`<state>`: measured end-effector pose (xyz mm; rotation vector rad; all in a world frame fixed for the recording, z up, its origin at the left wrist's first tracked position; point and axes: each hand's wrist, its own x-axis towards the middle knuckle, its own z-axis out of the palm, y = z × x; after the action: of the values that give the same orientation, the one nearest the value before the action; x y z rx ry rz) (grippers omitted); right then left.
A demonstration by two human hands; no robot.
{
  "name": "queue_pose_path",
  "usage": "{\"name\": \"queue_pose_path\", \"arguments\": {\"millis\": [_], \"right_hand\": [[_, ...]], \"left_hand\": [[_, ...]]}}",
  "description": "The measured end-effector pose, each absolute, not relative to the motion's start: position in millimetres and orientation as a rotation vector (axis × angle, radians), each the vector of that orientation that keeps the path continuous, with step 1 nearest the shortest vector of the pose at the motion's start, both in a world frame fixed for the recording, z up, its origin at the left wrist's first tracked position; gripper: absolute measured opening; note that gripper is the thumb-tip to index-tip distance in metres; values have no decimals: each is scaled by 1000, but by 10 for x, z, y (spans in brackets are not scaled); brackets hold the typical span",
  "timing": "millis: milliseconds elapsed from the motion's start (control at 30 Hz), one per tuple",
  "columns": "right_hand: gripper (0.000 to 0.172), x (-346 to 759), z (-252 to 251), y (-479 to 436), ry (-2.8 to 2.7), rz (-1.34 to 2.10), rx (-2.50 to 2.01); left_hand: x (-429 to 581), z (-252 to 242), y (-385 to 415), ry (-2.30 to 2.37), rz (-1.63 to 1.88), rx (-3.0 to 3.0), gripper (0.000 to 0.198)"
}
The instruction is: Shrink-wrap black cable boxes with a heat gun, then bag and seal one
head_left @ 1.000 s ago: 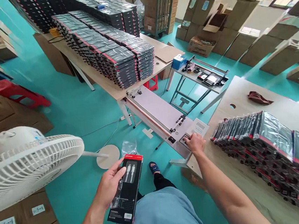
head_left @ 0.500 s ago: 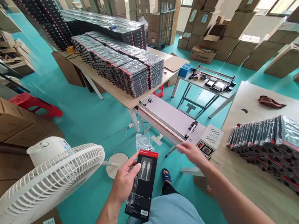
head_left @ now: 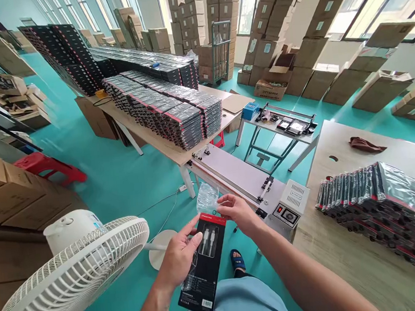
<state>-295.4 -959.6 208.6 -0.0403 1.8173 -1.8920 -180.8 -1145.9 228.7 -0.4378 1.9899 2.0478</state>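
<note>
We see our left hand (head_left: 180,256) wrapped around a black box (head_left: 205,265) with a red top edge and a window showing white cables, held above our lap. Our right hand (head_left: 237,211) pinches the clear bag (head_left: 207,198) at its top. A fan (head_left: 67,281) crowds the near left; the sealer (head_left: 236,172) and surface (head_left: 349,259) lie right, with open floor (head_left: 121,173) beyond

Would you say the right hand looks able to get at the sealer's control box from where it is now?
Probably yes: the right hand pinches the clear bag above the black box, and the control box sits just beyond it with nothing between, though the hand is occupied.
</note>
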Motion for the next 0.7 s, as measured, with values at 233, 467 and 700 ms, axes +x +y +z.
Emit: {"name": "queue_pose_path", "arguments": {"millis": [233,467,700], "right_hand": [[10,-2910,2062,-9588,2366,-1790,-203],[10,-2712,1948,-9512,2445,-1610,-299],[9,-2670,1930,-9497,2384,-1682,-344]], "left_hand": [[-1837,2244,-11479,1968,2102,-449,68],[-1857,2112,-11434,1929,2169,-523,71],[-1824,2100,-11379,1889,2127,-584,72]]}}
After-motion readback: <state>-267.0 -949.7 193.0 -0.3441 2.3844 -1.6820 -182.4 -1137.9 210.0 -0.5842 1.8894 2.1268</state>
